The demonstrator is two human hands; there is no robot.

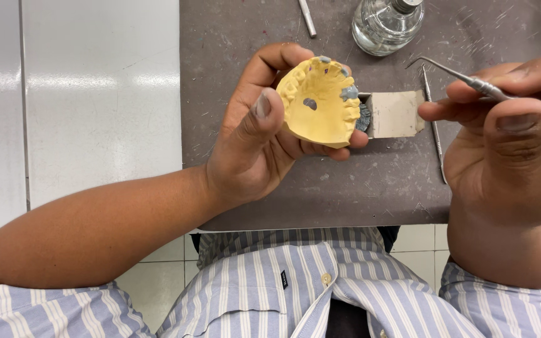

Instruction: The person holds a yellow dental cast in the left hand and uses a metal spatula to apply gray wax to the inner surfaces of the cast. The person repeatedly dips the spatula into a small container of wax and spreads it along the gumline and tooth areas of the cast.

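My left hand (255,147) holds a yellow plaster dental cast (320,103) between thumb and fingers, tilted up towards me. The cast has a row of teeth and a few grey-blue wax patches on it. My right hand (508,141) grips a thin metal carving tool (471,78) whose hooked tip points left, a short way to the right of the cast and apart from it.
A grey scratched work mat (370,181) lies on the white table. On it are a small beige block (396,114) with grey wax at its end, a second metal tool (434,128), a glass bottle (386,25) and a metal rod (307,17).
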